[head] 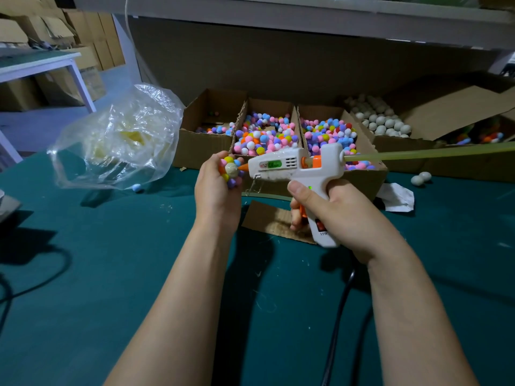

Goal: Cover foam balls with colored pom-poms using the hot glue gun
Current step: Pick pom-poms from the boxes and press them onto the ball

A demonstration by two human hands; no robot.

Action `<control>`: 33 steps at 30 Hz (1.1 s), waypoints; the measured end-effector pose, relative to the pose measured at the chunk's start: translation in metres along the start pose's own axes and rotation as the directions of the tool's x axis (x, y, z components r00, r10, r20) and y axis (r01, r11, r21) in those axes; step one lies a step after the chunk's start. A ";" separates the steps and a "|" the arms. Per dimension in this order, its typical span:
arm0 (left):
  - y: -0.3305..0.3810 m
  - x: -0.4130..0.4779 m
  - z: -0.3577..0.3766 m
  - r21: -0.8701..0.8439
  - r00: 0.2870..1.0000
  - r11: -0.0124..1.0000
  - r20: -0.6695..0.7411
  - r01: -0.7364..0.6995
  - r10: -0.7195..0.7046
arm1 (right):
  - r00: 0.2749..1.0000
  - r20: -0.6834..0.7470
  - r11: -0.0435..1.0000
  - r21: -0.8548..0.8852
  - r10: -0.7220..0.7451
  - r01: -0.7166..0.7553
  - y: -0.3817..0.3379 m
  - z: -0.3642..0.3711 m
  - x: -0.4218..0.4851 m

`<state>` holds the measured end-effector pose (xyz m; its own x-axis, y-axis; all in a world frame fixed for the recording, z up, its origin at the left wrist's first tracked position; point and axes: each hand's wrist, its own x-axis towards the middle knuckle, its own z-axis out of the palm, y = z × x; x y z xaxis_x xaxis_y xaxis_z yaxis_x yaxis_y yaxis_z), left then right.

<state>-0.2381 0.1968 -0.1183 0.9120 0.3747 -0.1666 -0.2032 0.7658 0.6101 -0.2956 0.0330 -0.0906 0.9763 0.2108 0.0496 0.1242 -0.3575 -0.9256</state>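
My left hand point(216, 190) grips a foam ball point(231, 169) partly covered with coloured pom-poms, a bare pale patch facing right. My right hand point(337, 210) holds a white hot glue gun point(299, 169) by its handle, a finger curled on the orange trigger. The gun's orange nozzle touches the ball's bare patch. A long greenish glue stick point(429, 154) juts out of the gun's back to the right. Behind the gun, cardboard boxes hold loose pom-poms point(264, 135) in mixed colours.
A box of bare white foam balls point(381, 118) stands at the back right; two loose balls point(420, 178) lie on the green table point(111, 260). A crumpled clear plastic bag point(117, 140) sits left. A cardboard scrap point(271, 220) lies under the hands. The gun's black cord point(338, 316) trails toward me.
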 end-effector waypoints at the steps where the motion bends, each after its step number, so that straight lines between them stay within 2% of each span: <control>1: 0.000 0.000 0.000 -0.001 1.000 1.000 0.001 0.003 -0.003 | 1.000 -0.002 1.000 0.003 -0.009 0.009 0.000 0.000 0.000; 7: 0.000 0.003 0.000 -0.045 0.999 0.998 0.001 0.054 -0.054 | 0.999 -0.033 0.998 0.054 -0.025 0.026 0.005 -0.001 0.002; 16: 0.002 0.001 -0.001 -0.080 0.993 0.990 0.021 0.116 -0.115 | 0.999 0.031 0.999 -0.015 -0.045 0.046 0.000 0.003 0.001; 23: 0.002 0.001 -0.002 -0.056 0.990 0.988 0.026 0.143 -0.142 | 0.999 -0.011 0.999 -0.022 -0.048 0.048 0.001 0.005 0.003; 33: 0.002 0.001 -0.001 -0.123 0.989 0.982 0.045 0.144 -0.139 | 0.998 -0.046 0.999 -0.045 -0.032 0.030 0.001 0.003 0.003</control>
<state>-0.2378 0.1996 -0.1179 0.9466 0.2403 -0.2147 -0.1121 0.8702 0.4798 -0.2929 0.0358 -0.0923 0.9789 0.1801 0.0963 0.1611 -0.3916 -0.9059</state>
